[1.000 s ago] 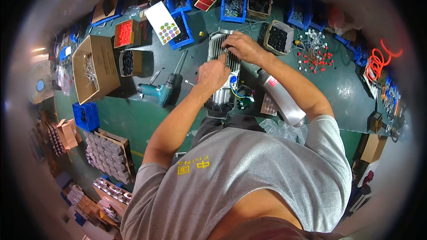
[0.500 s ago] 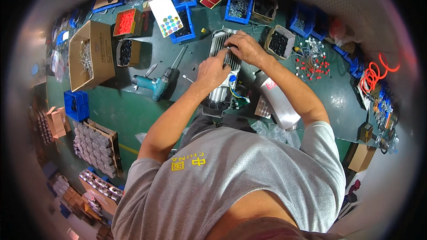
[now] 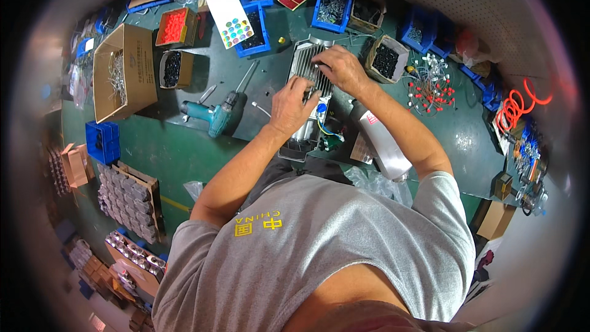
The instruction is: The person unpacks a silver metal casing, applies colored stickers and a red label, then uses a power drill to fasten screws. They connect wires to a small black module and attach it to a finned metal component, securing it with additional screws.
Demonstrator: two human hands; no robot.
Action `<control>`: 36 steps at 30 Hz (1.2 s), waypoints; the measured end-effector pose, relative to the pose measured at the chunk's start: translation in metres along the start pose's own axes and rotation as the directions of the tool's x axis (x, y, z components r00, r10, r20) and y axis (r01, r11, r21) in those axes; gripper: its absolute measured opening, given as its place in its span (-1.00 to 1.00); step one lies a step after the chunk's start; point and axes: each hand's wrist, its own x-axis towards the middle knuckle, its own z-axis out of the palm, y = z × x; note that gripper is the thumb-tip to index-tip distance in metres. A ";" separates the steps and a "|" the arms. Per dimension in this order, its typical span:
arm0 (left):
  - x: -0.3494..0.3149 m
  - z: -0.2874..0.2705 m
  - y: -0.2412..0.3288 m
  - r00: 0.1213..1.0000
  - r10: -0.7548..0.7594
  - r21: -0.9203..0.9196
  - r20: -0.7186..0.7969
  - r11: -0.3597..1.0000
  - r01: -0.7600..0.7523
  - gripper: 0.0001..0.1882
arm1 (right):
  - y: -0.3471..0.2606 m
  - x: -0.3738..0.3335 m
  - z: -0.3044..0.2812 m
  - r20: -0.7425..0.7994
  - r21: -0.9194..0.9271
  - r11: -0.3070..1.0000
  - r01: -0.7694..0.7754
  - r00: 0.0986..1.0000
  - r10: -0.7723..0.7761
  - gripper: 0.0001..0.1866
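Observation:
A long finned metal housing [image 3: 301, 61] lies on the bench in front of me, its ribs running away from me. My left hand [image 3: 292, 106] is over its middle, fingers curled down near the fins. Farther along, my right hand [image 3: 342, 69] bends over the right side with thumb and fingertips drawn together. Whatever is at the fingertips of either hand is too small to make out. A blue round part [image 3: 321, 108], coloured wires and a small green board [image 3: 332, 142] sit at the near right of the housing. Beside my right forearm lies a silver metal cylinder [image 3: 384, 141].
A teal cordless drill [image 3: 216, 117] lies left of the housing. Around the back stand a cardboard box [image 3: 138, 71], a bin of red parts [image 3: 177, 27], blue bins [image 3: 332, 7] and a box of black parts [image 3: 387, 60]. Connector wires [image 3: 432, 83] are heaped at right.
My left hand has drawn back slightly toward me along the housing, away from my right hand. The right hand stays near the same spot, its fingers slightly shifted.

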 end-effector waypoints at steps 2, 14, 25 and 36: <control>0.000 0.001 -0.001 0.999 0.020 -0.003 -0.027 1.000 -0.021 -0.76 | 0.000 -0.002 0.002 -0.013 -0.016 1.000 -0.004 1.000 0.004 -0.72; -0.005 0.003 -0.009 0.998 0.014 0.034 -0.067 0.999 -0.012 -0.81 | -0.004 -0.003 0.008 -0.120 -0.036 0.999 -0.013 0.993 0.009 -0.70; -0.008 0.004 -0.011 0.998 0.034 0.095 -0.047 0.995 -0.030 -0.83 | 0.000 -0.007 0.012 -0.077 -0.046 0.999 -0.025 0.997 0.022 -0.73; -0.010 0.006 -0.011 0.999 -0.030 0.016 -0.043 0.999 0.031 -0.84 | -0.005 0.000 0.009 -0.015 -0.039 0.996 -0.083 0.996 0.082 -0.77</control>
